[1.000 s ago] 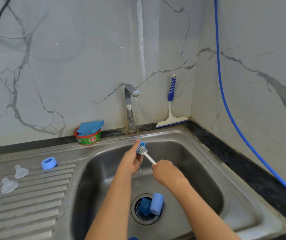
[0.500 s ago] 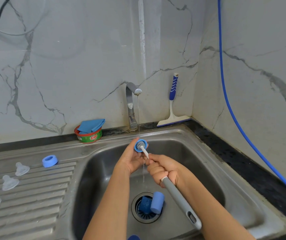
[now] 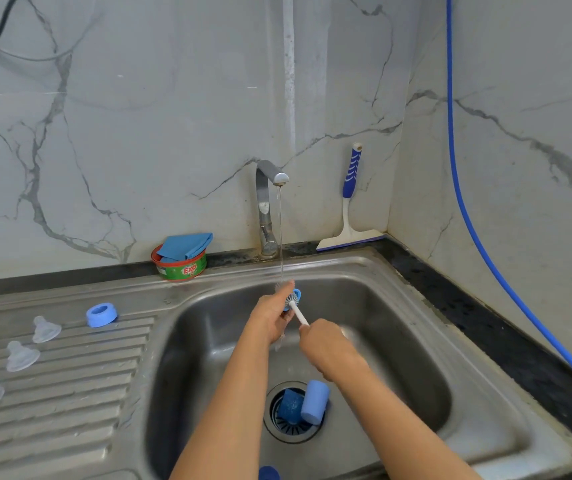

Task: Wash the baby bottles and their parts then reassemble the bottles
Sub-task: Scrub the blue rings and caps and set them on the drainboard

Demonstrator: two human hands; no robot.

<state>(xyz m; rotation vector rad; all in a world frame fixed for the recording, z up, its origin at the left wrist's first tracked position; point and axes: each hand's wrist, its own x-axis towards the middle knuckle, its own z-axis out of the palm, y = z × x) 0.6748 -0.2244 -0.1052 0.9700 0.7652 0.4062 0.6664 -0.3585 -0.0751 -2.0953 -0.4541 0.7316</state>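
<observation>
Rinse time at steel kitchen sink: left hand pinches round blue plastic bottle collar betw. thumb & fingers, holding it right under thin water stream from chrome tap so suds run off as it's scrubbed. Right hand, fingers curled tight on white stem, works small white-bristled brush into collar's opening. Pale blue cylindrical cap & darker blue piece lie on drain strainer, prob. awaiting their turn. At left, on ribbed steel drainboard, second blue collar & clear silicone teats sit apart, away from the stream, likely done & drying. Reassembly not yet begun.
</observation>
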